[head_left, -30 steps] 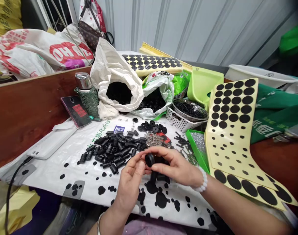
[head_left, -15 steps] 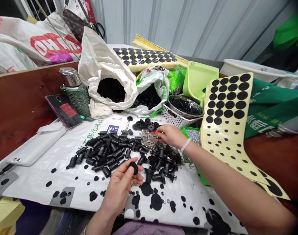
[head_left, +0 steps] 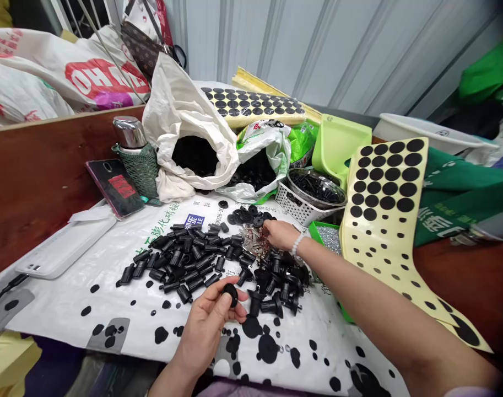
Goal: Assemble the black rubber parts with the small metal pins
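My left hand [head_left: 207,317] pinches a round black plastic disc [head_left: 230,295] between thumb and fingers, above the front of the white sheet. My right hand [head_left: 282,234] reaches over a small pile of silvery metal pins or screws [head_left: 255,240]; its fingers are bent together at the pile's right edge, and whatever is between the fingertips is hidden. Just behind the pile lie loose black discs [head_left: 245,215]. To the left spreads a heap of black ribbed plastic knobs [head_left: 189,253]. In front of my right hand lie black flanged pieces [head_left: 276,281], several with metal stems.
At the back stand a white cloth bag [head_left: 160,110] and a plastic bag [head_left: 282,149] of black parts. A steel bowl [head_left: 337,198] sits in a white basket [head_left: 295,207]. Right are a green tray [head_left: 315,229] and yellow sticker sheets [head_left: 383,237]. Left are a phone [head_left: 111,184] and a flask [head_left: 138,160].
The view has shifted slightly, so the scene sits lower and further right. My right hand has moved left and its fingertips are lower at the metal pile. My left hand still holds the disc, turned more edge-on.
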### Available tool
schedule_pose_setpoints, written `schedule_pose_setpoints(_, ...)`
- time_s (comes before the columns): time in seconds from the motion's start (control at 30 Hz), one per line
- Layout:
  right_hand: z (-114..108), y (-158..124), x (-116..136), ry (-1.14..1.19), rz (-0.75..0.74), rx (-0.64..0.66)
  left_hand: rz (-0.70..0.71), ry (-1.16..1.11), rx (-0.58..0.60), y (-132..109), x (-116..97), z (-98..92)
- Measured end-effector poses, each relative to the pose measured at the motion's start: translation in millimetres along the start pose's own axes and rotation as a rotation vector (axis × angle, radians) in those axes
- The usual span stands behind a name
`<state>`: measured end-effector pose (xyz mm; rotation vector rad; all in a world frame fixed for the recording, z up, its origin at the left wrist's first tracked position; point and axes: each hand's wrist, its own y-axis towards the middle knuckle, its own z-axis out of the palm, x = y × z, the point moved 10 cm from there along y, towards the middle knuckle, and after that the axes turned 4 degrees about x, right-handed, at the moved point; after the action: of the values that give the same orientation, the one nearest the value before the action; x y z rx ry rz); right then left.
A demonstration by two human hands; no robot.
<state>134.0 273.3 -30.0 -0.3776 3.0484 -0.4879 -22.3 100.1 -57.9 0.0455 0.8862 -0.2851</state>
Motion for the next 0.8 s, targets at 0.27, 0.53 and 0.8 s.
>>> schedule_pose_setpoints(0.27, -37.3, -37.1, -3.0, 0.301, -0.094, -0.173, 0.041, 0.012, 0.040, -2.2, -2.3, 1.1)
schedule_pose_setpoints(0.53, -53.7, -123.4, 24.9, 0.779, -0.313, -0.354, 0.111, -0.044, 0.030, -3.4, -9.6, 2.8)
schedule_pose_setpoints(0.8, -48.8, -207.0, 88.4, 0.832, -0.656, -0.570, 0.093, -0.109, 0.139, -31.3, -10.0, 26.0)
